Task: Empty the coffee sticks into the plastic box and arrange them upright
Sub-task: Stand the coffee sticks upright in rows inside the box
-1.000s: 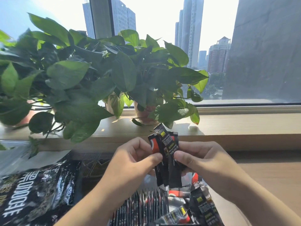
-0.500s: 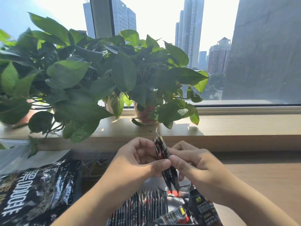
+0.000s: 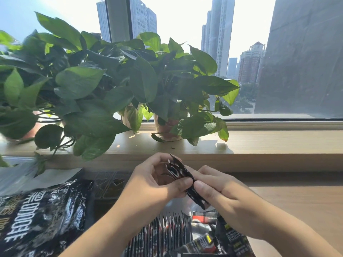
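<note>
My left hand and my right hand both pinch a small bundle of black and red coffee sticks, held edge-on and tilted above the box. Below them, several coffee sticks stand upright in a row inside the plastic box, whose clear walls are hard to make out. Loose sticks lie jumbled to the right of that row. The large black coffee bag lies at the lower left.
Potted green plants crowd the wooden windowsill behind my hands. A clear plastic tray sits beside the bag. The wooden tabletop stretches to the right.
The bundle of sticks has been turned from face-on to edge-on and squeezed together. Both hands have drawn closer and shifted slightly lower.
</note>
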{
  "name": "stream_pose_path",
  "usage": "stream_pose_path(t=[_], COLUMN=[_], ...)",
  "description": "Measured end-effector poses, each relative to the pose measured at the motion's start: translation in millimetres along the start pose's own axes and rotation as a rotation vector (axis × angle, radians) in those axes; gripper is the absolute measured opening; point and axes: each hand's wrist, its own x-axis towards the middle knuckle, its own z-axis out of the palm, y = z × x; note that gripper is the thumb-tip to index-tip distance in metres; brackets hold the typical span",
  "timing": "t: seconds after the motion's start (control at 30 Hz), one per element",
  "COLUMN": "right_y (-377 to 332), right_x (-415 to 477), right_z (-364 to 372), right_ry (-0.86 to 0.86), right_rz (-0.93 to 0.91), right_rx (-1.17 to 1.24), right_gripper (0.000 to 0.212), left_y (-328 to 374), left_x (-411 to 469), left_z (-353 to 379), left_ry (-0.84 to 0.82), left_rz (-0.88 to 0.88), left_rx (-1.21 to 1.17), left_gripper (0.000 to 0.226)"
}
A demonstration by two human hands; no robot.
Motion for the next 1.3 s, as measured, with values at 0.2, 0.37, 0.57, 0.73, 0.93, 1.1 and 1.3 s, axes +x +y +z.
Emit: stream_pose_path(t=[0.2,0.37,0.57,0.73,0.93,1.1,1.3], right_y=[3.7,3.4,3.5,3.1,5.4,7.1,5.4], right_x=[-1.3,0.4,0.2,0.4,0.8,3.2,2.1], right_z=[0.9,-0.9,-4.4,-2.6,0.7,2.8,-2.9], right_ry=[-0.027,0.072,0.108,0.198,0.262,0.304,0.376], right_rz=[0.044,0.050,0.025,-0.010,-0.070,-0.071,-0.058], right_rx=[-0.157,-0.074,-0.020,0.060,0.146,0.110,0.208], right_gripper=[0.060,0.056,0.055,0.046,0.039,0.044,0.035], left_y=[-3.4,-1.0,1.7,1.5,1.8,3.0,6.0], left_x=[1.1,0.1,-0.4,0.6,0.7,0.8,-2.9], left_z=[-0.3,2.6,2.6,2.5,1.2,1.6,2.9], left_ry=[0.036,0.004,-0.031,0.003,0.047,0.035,-0.028], left_rz=[-0.003,-0.014,0.011,-0.048,-0.045,-0.049,-0.024], left_rx=[-0.017,-0.051,-0.075,-0.128,-0.118,-0.170,-0.082], left_gripper=[0.033,0.048,0.028,0.029,0.007,0.023,0.029])
